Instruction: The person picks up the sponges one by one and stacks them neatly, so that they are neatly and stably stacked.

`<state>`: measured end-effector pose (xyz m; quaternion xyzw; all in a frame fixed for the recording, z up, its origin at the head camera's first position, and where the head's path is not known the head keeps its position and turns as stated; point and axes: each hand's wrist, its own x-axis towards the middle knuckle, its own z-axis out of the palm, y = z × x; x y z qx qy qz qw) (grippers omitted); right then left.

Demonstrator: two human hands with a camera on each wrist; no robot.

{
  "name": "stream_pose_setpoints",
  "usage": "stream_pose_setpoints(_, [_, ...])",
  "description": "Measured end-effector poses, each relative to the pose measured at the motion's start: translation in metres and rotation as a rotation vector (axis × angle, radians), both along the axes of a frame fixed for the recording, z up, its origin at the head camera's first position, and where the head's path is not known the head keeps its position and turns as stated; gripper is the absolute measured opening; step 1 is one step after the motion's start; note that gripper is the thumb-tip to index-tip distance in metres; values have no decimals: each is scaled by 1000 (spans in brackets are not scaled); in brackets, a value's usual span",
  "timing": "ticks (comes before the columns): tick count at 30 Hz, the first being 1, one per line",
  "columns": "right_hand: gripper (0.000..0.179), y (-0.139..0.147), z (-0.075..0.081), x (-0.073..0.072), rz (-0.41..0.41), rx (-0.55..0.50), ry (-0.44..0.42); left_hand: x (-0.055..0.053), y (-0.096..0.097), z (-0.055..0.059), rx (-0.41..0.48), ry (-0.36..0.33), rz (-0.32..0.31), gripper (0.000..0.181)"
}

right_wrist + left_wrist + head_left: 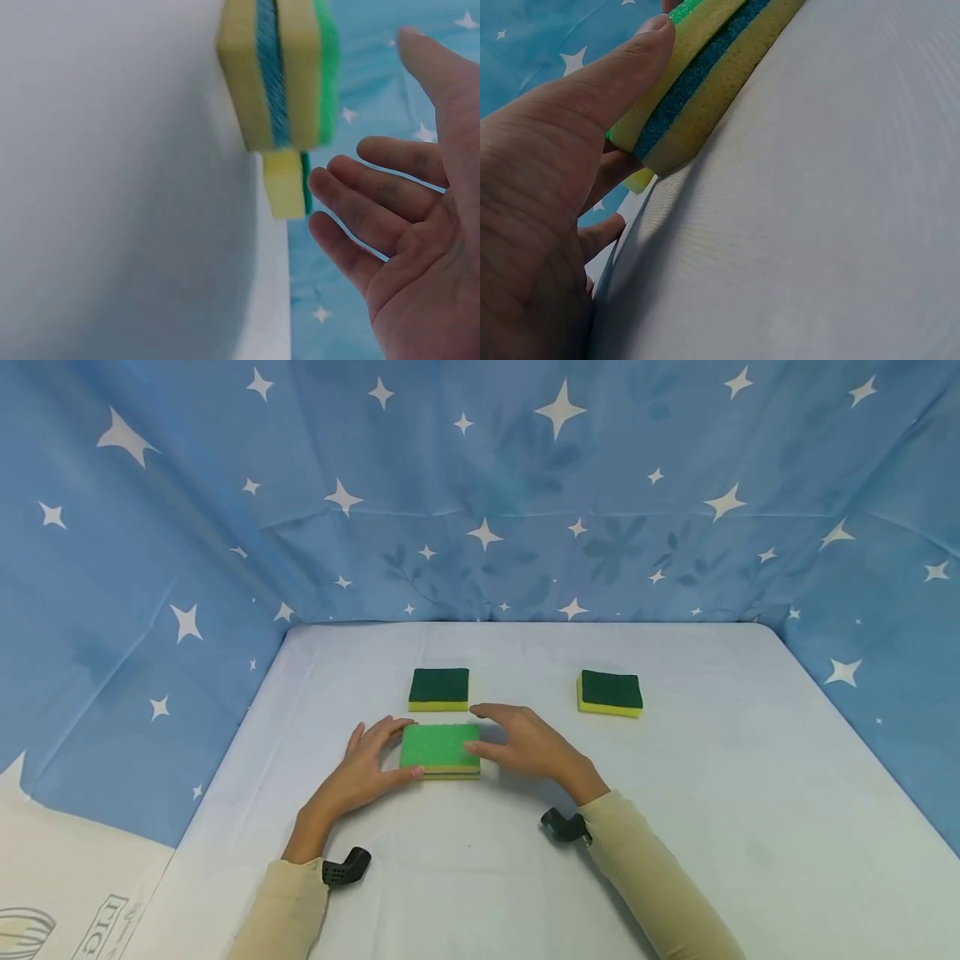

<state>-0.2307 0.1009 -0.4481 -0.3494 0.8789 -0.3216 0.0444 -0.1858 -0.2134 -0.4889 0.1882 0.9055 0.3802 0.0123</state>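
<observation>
A green-topped yellow sponge [440, 745] lies stacked on a second sponge with a blue scouring layer [686, 94] and yellow foam, near the middle of the white table. My left hand [363, 772] holds the upper sponge at its left end, thumb along the front edge and fingers at the back. Part of those fingers is hidden behind the stack in the left wrist view. At the stack's right end is my right hand [536, 745], its fingers extended and loosely bent. The right wrist view shows a gap between this hand and the two sponges.
Just behind the stack lies a dark-green-topped yellow sponge [439, 687]. Another dark green and yellow sponge [611, 692] lies farther right. A blue star-patterned curtain [517, 477] stands along the table's back and sides.
</observation>
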Motion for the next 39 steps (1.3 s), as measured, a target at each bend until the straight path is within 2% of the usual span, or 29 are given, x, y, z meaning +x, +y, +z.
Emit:
stream_pose_setpoints(6, [61,21,6,-10,-80,-76,5,0,0,1,20,-5,-10,81])
stream_pose_setpoints(12, [57,44,14,-19,-208,-104,20,1,0,-1,14,-13,-8,81])
stream_pose_setpoints(22, [62,93,21,-32,-392,-147,16,1,1,-3,-1,-7,-7,80])
stream_pose_setpoints(26, [65,113,23,-35,-445,-162,-32,1,1,-3,-8,-9,-6,80])
stream_pose_setpoints(31, [78,134,24,-38,-487,-118,-107,1,2,-3,-15,-13,1,80])
stream_pose_setpoints(39, [97,162,12,-40,-525,-101,-178,1,2,-3,-14,-7,-1,80])
